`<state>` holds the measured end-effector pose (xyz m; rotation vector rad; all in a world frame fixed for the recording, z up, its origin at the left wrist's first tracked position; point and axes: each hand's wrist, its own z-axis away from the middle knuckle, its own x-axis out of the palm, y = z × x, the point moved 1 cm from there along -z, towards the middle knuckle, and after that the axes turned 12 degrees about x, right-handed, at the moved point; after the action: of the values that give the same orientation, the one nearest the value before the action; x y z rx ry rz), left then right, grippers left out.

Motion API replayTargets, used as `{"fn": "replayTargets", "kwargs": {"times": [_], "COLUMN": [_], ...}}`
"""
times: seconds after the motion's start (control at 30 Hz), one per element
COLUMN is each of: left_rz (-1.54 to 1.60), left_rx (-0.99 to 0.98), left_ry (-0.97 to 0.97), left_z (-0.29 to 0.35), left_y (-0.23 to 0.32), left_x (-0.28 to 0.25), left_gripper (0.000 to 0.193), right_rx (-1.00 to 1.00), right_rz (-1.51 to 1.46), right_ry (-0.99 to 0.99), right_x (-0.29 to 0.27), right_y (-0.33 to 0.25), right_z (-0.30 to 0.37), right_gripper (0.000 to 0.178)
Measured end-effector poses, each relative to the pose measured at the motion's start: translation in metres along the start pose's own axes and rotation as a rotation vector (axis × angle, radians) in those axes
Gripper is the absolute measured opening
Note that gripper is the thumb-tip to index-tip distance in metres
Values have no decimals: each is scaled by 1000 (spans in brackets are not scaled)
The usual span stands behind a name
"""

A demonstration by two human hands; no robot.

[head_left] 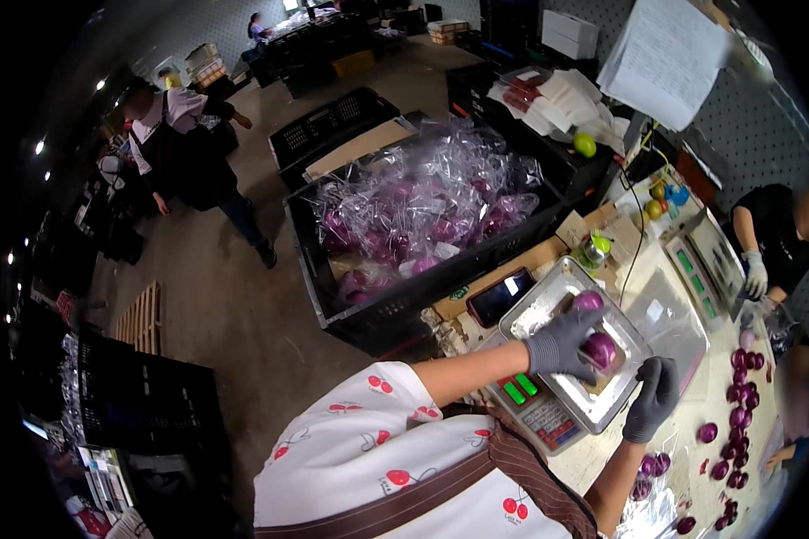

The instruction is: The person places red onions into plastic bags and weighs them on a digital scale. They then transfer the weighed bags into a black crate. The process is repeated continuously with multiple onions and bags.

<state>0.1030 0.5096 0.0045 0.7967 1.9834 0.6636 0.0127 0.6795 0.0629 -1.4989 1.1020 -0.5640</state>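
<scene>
A metal weighing tray [625, 395] rests on a scale [541, 415] with a lit green display. My left hand [559, 347], in a grey glove, reaches over the tray with its fingers curled round a red onion [600, 349]. Another purple onion [588, 301] lies in the tray, just beyond those fingers. At the tray's right edge is my right hand [653, 401], gloved alike, its fingers bent inward; whatever they hold is hidden. Several loose red onions [740, 418] are spread on the table to the right, and bagged ones [643, 488] lie below my right hand.
Left of the scale stands a black crate [368, 314] heaped with bagged onions [422, 207]. A phone [502, 296] lies beside the tray. Across the table, a person [786, 238] sits near another scale [697, 274]. Someone in an apron [184, 148] walks on the left.
</scene>
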Motion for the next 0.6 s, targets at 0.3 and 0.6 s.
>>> {"fn": "replayTargets", "kwargs": {"times": [0.3, 0.6], "left_rz": [47, 259], "left_rx": [-50, -219], "left_ry": [512, 924], "left_z": [7, 24], "left_y": [-18, -49], "left_x": [-61, -140], "left_gripper": [50, 22], "right_rx": [17, 285], "right_rz": [-33, -83], "right_ry": [312, 339], "right_x": [-48, -120], "right_y": [64, 149], "right_z": [-3, 47], "right_gripper": [13, 42]}}
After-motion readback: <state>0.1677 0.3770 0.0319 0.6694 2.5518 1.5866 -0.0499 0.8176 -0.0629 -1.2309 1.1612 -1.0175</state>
